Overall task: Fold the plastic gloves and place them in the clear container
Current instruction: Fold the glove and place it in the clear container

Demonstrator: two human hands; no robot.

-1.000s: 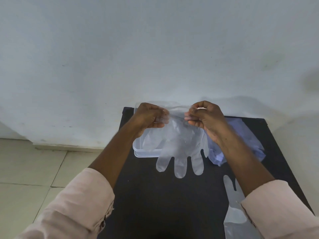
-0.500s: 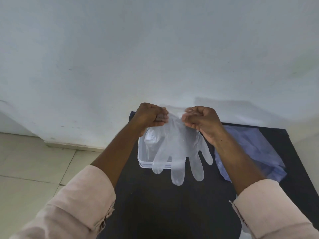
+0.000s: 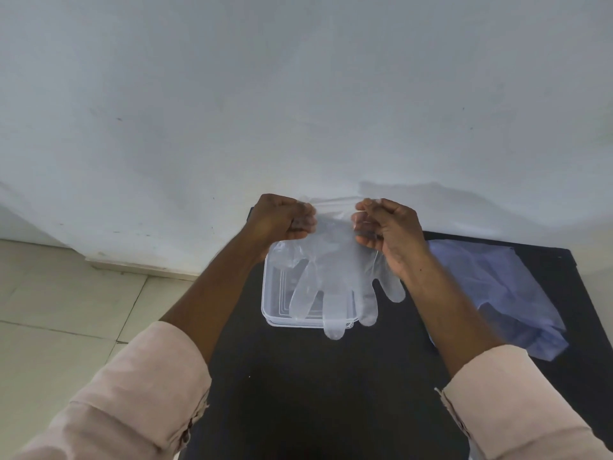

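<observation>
Left hand (image 3: 278, 217) and right hand (image 3: 386, 227) each pinch a cuff corner of one clear plastic glove (image 3: 335, 277), cuff stretched taut between them. The glove hangs above the clear container (image 3: 270, 293) on the black table (image 3: 298, 376), long axis vertical, fingers pointing down over the container's near rim. Left hand sits nearer the container. A bluish plastic heap (image 3: 497, 287) lies right of the container. No legible labels or writing visible.

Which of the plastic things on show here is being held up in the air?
The clear glove, pinched at its cuff by the left hand and right hand, fingers dangling over the clear container. The bluish plastic heap lies on the black table.
</observation>
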